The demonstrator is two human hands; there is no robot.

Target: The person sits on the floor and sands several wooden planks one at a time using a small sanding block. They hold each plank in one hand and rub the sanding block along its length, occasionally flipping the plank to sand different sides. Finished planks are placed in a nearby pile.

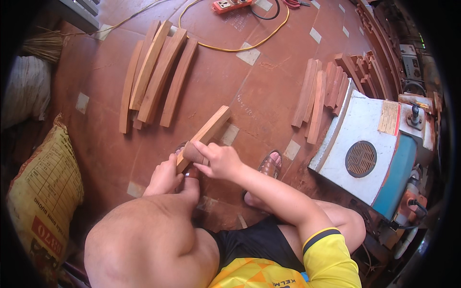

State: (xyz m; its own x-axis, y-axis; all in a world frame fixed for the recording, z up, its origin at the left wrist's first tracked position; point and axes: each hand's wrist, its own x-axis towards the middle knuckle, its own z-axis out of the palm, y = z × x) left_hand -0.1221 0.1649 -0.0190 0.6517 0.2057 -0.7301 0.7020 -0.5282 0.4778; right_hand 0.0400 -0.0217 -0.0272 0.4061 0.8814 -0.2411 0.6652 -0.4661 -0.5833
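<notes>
A squared wooden bar (211, 126) slants up and away between my knees, its near end low by my left foot. My left hand (163, 176) is closed around that near end. My right hand (218, 161) pinches a bent brown piece of sandpaper (193, 152) between thumb and fingers, laid against the bar's side just beyond my left hand. The sandpaper's underside is hidden, as is part of the bar beneath my fingers.
Several curved wooden bars (158, 74) lie in a group at the far left. More wooden pieces (317, 98) lie at the right, beside a white and teal machine (370, 139). A yellow cord (230, 49) runs to an orange power strip (231, 5). A printed sack (45, 187) stands left.
</notes>
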